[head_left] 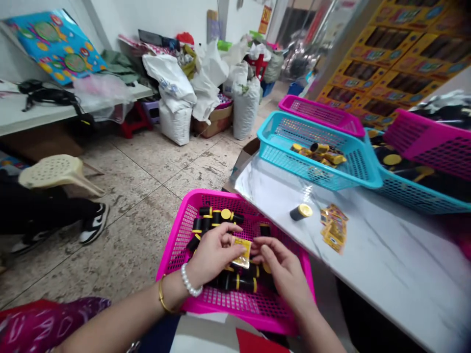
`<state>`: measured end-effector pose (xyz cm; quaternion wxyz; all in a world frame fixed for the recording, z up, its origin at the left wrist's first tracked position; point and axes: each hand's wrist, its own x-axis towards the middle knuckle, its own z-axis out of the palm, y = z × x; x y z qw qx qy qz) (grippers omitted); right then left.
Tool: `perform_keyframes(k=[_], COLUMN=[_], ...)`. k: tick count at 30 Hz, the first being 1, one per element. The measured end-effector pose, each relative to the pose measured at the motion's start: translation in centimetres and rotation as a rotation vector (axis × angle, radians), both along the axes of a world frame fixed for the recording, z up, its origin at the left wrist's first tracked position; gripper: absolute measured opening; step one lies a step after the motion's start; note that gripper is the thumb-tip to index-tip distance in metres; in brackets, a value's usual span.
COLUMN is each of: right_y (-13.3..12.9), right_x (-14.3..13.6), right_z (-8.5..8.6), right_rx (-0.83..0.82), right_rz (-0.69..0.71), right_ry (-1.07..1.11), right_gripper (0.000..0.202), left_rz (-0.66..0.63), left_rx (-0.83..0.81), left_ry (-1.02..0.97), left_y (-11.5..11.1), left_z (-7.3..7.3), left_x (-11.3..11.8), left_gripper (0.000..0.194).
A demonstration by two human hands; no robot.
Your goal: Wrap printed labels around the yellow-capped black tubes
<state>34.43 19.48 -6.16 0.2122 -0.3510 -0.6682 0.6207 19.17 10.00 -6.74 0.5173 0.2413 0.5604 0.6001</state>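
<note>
A small flat yellow wrapper (242,252) with a clear shiny lower edge is pinched between the thumb and fingers of my left hand (217,251). My right hand (281,267) has its fingers curled, and the fingertips meet the wrapper's right edge. Both hands are over a pink basket (172,235). Inside it lie several short black cylinders (228,281) with yellow ends, partly hidden by my hands. On the marbled table to the right, one black cylinder with a yellow cap (301,212) lies on its side near a loose pile of yellow wrappers (334,228).
A blue basket (320,177) with yellow-wrapped cylinders stands on the white table (382,245). More pink and blue baskets and stacked yellow boxes (382,44) are behind. White sacks (176,98) line the wall. At left are a stool (51,171) and a person's shoe (94,223).
</note>
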Motion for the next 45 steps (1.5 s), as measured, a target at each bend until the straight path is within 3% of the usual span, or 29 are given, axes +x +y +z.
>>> perform_keyframes(k=[3, 6, 10, 15, 18, 21, 24, 27, 30, 34, 37, 40, 42, 45], right_y=[-0.6, -0.7, -0.5, -0.8, -0.9, -0.7, -0.6, -0.7, -0.9, -1.3, -1.6, -1.9, -2.2, -2.6], right_x=[-0.7, -1.1, -1.2, -1.8, -2.0, -1.9, -1.5, -1.0, -0.5, 0.0, -0.1, -1.0, -1.6, -2.2], right_z=[0.4, 0.9, 1.3, 1.2, 1.0, 0.9, 1.0, 1.1, 0.8, 0.4, 0.3, 0.4, 0.5, 0.5], right_rx=[-0.095, 0.018, 0.149, 0.364, 0.434, 0.472, 0.674, 0.901, 0.982, 0.847, 0.454, 0.087, 0.011, 0.128], right_rz=[0.087, -0.031, -0.091, -0.047, -0.07, -0.087, -0.052, 0.036, 0.096, 0.047, -0.109, -0.085, -0.052, -0.129], right_ry=[-0.006, -0.004, -0.022, -0.042, -0.064, -0.006, 0.108, 0.155, 0.168, 0.145, 0.1, 0.039, 0.012, 0.014], right_gripper=[0.027, 0.029, 0.03, 0.029, 0.033, 0.023, 0.011, 0.027, 0.039, 0.039, 0.036, 0.031, 0.035, 0.039], left_rz=[-0.023, 0.046, 0.219, 0.187, 0.214, 0.183, 0.086, 0.062, 0.056, 0.101, 0.161, 0.182, 0.195, 0.225], left_rx=[-0.034, -0.006, 0.106, 0.166, 0.114, 0.032, -0.022, -0.036, -0.04, -0.006, 0.009, 0.032, 0.056, 0.057], left_ry=[0.042, 0.11, 0.353, 0.563, 0.453, 0.139, -0.123, -0.153, -0.11, -0.083, -0.036, 0.049, 0.098, 0.126], left_y=[0.2, -0.1, -0.9, -1.3, -1.1, -0.9, -0.9, -0.9, -0.8, -0.7, -0.6, -0.6, -0.7, -1.0], left_z=[0.0, 0.7, 2.3, 3.3, 2.6, 1.5, 0.7, 0.6, 0.7, 1.0, 1.2, 1.2, 1.2, 1.2], left_x=[0.5, 0.7, 0.3, 0.2, 0.2, 0.1, 0.0, -0.3, -0.5, -0.7, -0.4, 0.1, 0.4, 0.5], left_gripper=[0.051, 0.047, 0.023, 0.024, 0.022, 0.029, 0.044, 0.045, 0.038, 0.033, 0.031, 0.03, 0.028, 0.026])
